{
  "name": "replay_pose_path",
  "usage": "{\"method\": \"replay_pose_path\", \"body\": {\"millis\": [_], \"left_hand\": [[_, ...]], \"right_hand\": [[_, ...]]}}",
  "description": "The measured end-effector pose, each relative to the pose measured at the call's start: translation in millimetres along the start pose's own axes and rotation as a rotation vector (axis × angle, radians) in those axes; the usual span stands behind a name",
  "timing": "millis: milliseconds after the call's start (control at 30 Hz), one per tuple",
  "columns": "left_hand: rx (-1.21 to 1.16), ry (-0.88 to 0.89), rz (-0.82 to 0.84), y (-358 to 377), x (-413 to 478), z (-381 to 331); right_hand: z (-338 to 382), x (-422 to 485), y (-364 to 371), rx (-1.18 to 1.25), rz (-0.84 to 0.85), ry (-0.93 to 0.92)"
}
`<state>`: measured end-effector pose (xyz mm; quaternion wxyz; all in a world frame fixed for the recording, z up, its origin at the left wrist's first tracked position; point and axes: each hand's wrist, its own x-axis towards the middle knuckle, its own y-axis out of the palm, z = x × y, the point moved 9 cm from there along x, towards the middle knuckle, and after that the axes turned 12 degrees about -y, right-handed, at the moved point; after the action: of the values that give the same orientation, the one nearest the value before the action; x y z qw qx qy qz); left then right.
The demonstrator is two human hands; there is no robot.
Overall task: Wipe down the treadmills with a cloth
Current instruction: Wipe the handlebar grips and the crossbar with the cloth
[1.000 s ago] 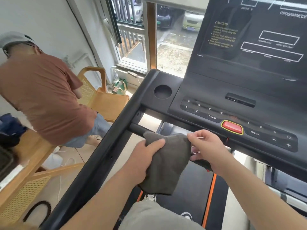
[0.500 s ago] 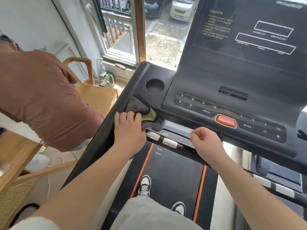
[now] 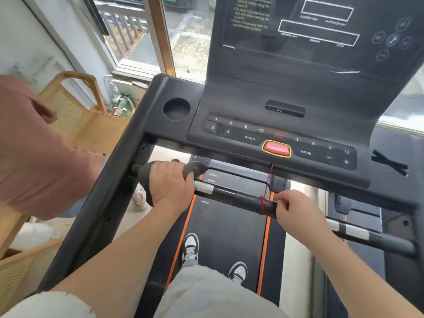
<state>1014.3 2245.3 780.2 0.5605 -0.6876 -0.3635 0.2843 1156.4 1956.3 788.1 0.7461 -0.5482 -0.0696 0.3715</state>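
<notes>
I stand on a black treadmill (image 3: 284,95) with orange belt stripes. My left hand (image 3: 171,182) grips a dark grey cloth (image 3: 195,168) wrapped round the left end of the front handlebar (image 3: 231,195), close to the left upright. My right hand (image 3: 296,211) holds the same bar further right, beside a red safety cord (image 3: 267,191) wound round it; its fingers curl over the bar. The console with a red stop button (image 3: 276,148) is just above both hands.
A person in a reddish-brown shirt (image 3: 39,152) bends close to the treadmill's left upright. A wooden cane chair (image 3: 82,113) stands behind them by the window. A round cup holder (image 3: 176,109) sits at the console's left. A second treadmill (image 3: 367,226) lies to the right.
My left hand moved the cloth from the console's left corner down onto the handlebar's left end. My right hand shifted right along the bar to the red cord.
</notes>
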Motion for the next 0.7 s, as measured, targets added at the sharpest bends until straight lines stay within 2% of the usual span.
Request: {"method": "replay_pose_path", "body": {"millis": [133, 200, 333, 467, 700], "left_hand": [[-0.110, 0.068, 0.057, 12, -43, -65], [-0.066, 0.071, 0.117, 22, -58, -97], [-0.097, -0.006, 0.204, 30, -64, -108], [-0.146, -0.072, 0.163, 27, -71, -111], [-0.400, -0.148, 0.059, 20, -110, -140]], "right_hand": [[-2, -6, -5, 0.000, 0.056, -0.055], [-6, -7, -8, -0.026, 0.095, -0.078], [-30, -12, -12, -0.139, 0.177, -0.104], [-56, -18, -17, -0.263, 0.152, -0.123], [-99, -37, -32, -0.192, 0.016, -0.097]]}}
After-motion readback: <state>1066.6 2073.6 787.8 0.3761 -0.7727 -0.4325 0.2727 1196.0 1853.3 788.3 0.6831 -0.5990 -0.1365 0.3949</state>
